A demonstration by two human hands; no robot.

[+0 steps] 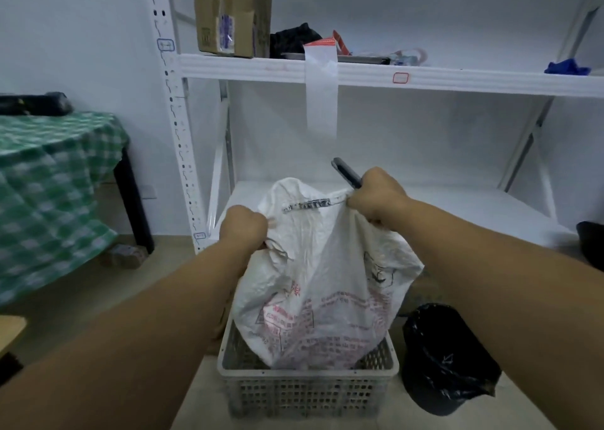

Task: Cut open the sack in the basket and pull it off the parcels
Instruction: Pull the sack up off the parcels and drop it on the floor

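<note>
A white woven sack (323, 285) with red and black print stands upright in a grey perforated plastic basket (307, 393) on the floor. My left hand (243, 228) grips the sack's upper left edge. My right hand (376, 196) grips the upper right edge and also holds a dark cutter (346, 172) that sticks up and to the left out of the fist. The top edge is stretched between both hands. The parcels are hidden inside the sack.
A white metal shelf unit (359, 73) stands behind the basket, with a cardboard box (230, 13) and odds on its upper board. A black bin bag (444, 361) sits right of the basket. A table with a green checked cloth (49, 181) is at left.
</note>
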